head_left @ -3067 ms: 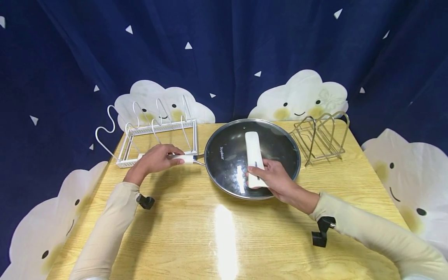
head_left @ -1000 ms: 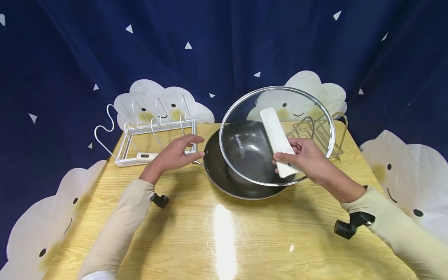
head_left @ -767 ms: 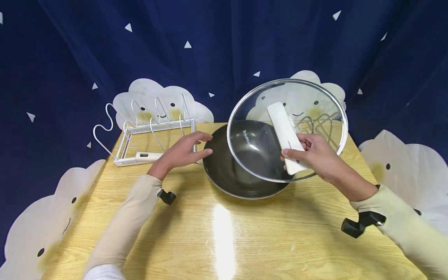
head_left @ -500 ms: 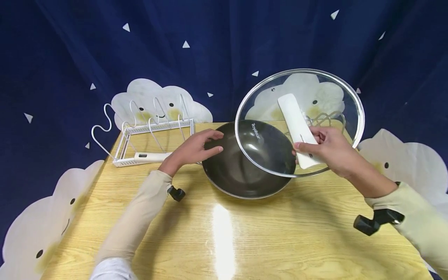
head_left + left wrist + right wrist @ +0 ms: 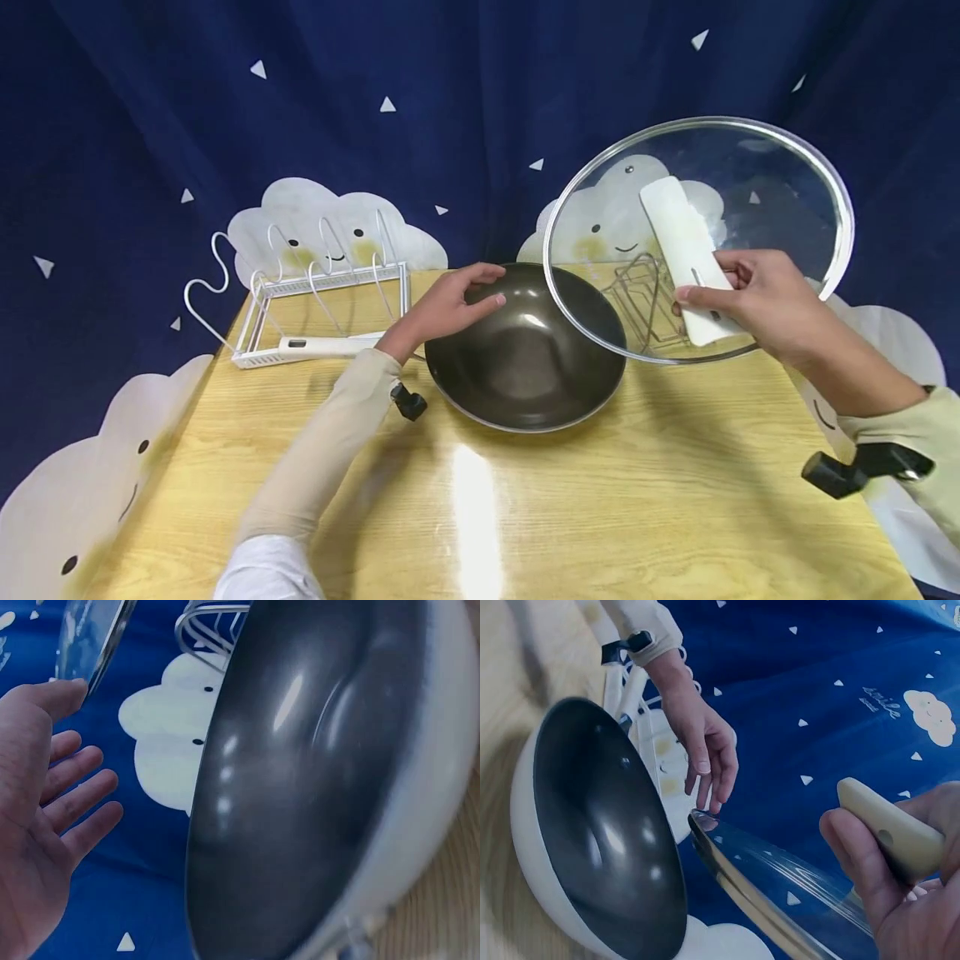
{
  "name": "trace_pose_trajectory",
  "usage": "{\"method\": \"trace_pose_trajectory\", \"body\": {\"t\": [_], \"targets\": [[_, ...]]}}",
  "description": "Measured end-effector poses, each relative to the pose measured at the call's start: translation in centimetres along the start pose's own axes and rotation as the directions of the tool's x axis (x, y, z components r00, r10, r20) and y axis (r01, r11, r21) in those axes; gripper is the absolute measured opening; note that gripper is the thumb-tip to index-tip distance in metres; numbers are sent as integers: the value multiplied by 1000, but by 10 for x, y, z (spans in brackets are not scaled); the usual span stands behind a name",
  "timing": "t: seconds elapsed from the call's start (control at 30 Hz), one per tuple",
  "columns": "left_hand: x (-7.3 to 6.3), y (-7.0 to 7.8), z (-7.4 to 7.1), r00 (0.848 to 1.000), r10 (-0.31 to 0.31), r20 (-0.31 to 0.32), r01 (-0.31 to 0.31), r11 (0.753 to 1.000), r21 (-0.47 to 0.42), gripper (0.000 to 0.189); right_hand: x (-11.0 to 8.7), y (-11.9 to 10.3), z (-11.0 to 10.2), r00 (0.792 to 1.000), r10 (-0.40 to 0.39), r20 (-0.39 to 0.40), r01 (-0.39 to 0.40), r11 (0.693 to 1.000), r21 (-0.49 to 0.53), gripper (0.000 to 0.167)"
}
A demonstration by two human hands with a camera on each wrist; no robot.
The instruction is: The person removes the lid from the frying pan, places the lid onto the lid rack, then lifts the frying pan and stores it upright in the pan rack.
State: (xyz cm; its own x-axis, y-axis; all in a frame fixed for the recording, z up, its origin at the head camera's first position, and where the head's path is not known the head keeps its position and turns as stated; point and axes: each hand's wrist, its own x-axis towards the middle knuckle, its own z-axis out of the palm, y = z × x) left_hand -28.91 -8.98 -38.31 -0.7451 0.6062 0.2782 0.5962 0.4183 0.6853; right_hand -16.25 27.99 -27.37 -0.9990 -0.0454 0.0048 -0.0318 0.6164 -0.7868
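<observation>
A dark-lined wok (image 5: 525, 358) with a white outside sits on the wooden table, its white handle (image 5: 322, 346) pointing left. My right hand (image 5: 772, 300) grips the long white handle of a glass lid (image 5: 780, 183) and holds it up to the right of the wok, tilted. In the right wrist view the thumb and fingers wrap that handle (image 5: 892, 825). My left hand (image 5: 450, 308) hovers over the wok's left rim, fingers loosely spread and holding nothing. The left wrist view shows its palm (image 5: 37, 862) bare, with the lid's edge beyond the thumb.
A white wire rack (image 5: 322, 283) stands at the back left, behind the wok's handle. Seen through the lid, a metal wire rack (image 5: 648, 308) stands at the back right. A blue curtain (image 5: 465, 83) with clouds hangs behind the table (image 5: 600, 500).
The lid has come off the wok, rising and moving right in my right hand. My left hand let go of the wok's handle and moved right over the rim.
</observation>
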Motion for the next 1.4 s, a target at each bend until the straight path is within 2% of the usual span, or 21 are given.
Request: {"method": "trace_pose_trajectory", "body": {"t": [0.17, 0.43, 0.6, 0.77, 0.9, 1.0, 1.23, 1.4], "targets": [[13, 1, 8, 1000, -20, -13, 20, 999, -44, 48, -2, -1, -13, 999, 19, -27, -23, 989, -144, 57], [38, -2, 13, 1000, 23, -11, -24, 998, -54, 43, -7, -3, -31, 998, 11, -62, -25, 973, -231, 55], [54, -2, 17, 1000, -3, -19, 1, 994, -106, 40, -7, -1, -39, 996, 13, -93, -38, 961, -276, 57], [70, 0, 33, 997, -43, -66, 25, 968, -251, 38, -12, 3, -50, 993, 31, -116, -66, 950, -307, 59], [85, 3, 50, 991, -66, -114, 24, 942, -335, 36, -16, 5, -58, 991, 56, -120, -94, 937, -336, 63], [97, 5, 63, 989, -71, -129, 21, 934, -356, 36, -19, 5, -64, 990, 70, -123, -110, 928, -355, 65], [119, 11, 86, 991, -71, -117, 18, 917, -398, 37, -24, 7, -75, 987, 91, -129, -132, 926, -353, 65], [128, 13, 98, 991, -79, -104, 34, 923, -384, 40, -24, 11, -79, 984, 113, -138, -156, 921, -358, 69]]}}
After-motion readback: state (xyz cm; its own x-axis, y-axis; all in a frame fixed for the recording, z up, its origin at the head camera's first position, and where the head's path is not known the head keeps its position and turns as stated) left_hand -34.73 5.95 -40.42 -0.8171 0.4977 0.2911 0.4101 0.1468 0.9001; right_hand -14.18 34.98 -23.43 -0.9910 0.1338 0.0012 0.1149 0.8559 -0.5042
